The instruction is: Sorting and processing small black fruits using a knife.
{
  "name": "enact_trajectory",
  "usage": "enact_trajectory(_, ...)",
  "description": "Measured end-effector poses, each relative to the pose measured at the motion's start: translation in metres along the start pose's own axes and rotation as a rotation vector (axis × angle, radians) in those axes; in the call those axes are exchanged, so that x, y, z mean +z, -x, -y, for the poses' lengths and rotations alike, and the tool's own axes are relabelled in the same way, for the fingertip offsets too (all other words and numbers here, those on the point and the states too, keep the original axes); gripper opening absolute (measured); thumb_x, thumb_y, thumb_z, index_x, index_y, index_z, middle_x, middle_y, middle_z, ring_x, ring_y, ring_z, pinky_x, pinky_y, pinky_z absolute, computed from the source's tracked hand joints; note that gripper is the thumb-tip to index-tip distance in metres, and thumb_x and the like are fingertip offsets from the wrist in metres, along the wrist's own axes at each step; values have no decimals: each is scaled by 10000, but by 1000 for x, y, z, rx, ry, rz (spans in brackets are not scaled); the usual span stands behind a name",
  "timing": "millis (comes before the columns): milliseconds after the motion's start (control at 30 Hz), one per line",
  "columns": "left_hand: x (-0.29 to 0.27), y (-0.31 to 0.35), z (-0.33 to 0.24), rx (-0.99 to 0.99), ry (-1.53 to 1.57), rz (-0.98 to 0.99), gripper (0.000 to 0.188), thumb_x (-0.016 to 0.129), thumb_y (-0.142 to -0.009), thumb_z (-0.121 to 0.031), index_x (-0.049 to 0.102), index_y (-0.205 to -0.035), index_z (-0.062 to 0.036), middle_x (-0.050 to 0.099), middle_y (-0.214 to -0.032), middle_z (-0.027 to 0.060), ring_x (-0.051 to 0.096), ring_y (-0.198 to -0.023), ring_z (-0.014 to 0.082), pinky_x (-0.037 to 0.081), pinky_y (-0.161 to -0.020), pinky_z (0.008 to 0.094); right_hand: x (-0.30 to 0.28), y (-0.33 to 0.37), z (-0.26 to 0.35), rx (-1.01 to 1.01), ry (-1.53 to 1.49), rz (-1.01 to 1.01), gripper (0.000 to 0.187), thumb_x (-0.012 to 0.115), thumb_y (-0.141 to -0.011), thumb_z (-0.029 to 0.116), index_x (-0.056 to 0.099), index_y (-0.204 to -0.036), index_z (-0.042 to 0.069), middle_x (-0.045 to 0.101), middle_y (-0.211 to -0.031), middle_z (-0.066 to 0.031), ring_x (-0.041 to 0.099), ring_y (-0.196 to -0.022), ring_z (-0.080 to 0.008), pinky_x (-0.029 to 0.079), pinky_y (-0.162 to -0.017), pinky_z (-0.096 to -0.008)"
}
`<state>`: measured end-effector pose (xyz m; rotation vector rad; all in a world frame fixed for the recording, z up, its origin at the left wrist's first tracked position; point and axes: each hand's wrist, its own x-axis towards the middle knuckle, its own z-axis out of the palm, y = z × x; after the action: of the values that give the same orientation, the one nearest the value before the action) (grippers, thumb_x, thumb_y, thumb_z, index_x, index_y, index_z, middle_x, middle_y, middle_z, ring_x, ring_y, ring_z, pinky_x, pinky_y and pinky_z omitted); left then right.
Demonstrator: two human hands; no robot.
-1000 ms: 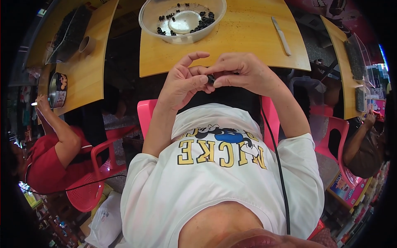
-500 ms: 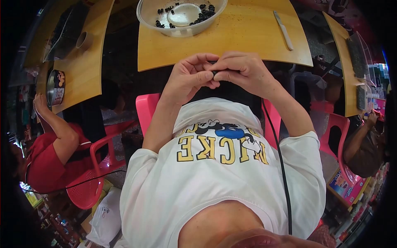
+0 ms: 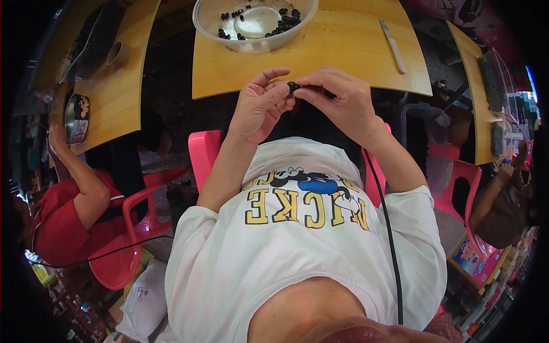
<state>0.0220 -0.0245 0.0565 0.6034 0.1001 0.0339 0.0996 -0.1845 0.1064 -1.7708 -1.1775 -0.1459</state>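
Note:
A small black rounded part (image 3: 293,87), too small to name more exactly, sits between the fingertips of my two hands. It is just in front of the table's near edge. My left hand (image 3: 264,106) is closed on its left side with the thumb against the fingers, the index finger lifted and bent above. The thumb and index finger of my right hand (image 3: 337,96) pinch it from the other side. Beyond my hands, a clear plastic bowl (image 3: 209,35) holds several similar black pieces. A white-handled knife (image 3: 393,48) lies apart on the table's right side.
The yellow wooden table (image 3: 343,63) bears dark crumbs around the bowl. On the left table (image 3: 123,86) stand a brown cup (image 3: 118,55) and a round tin (image 3: 77,119), with a person in red beside it. Another person sits at the right. A black cable (image 3: 384,211) hangs along my shirt.
Both hands have risen slightly toward the table. My left index finger has lifted, and the fingertips have shifted so that the black part shows more plainly between them.

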Motion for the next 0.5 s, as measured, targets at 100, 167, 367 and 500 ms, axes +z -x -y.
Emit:
enact_trajectory(100,1,1,-1,31,-57,0,337,629,-804,-3,502,-1116,18,631,-819,94,622,-689,164,517,-628,255,0,1,2,-31,21,-14,183,710,-712,18,649,-884,20,623,-748,-70,586,-618,-134,463,-540,-230)
enact_trajectory(167,3,2,-2,56,-72,-10,339,631,-801,-1,503,-1115,19,633,-834,101,624,-692,166,518,-632,256,0,1,1,-63,48,-28,178,708,-714,17,647,-881,18,624,-750,-71,591,-621,-135,467,-542,-232)
enact_trajectory(367,19,6,-21,168,-239,-114,326,609,-810,14,499,-1116,31,636,-924,144,629,-765,171,518,-675,257,-10,-27,-5,-28,18,-2,166,689,-739,24,642,-898,12,628,-761,-79,605,-644,-149,473,-564,-231)
enact_trajectory(500,41,26,-48,581,-495,-169,243,567,-813,0,531,-1051,29,634,-892,137,613,-746,166,500,-676,270,-30,-86,-23,18,203,91,128,653,-779,96,646,-878,17,616,-745,-101,598,-665,-180,475,-625,-268)
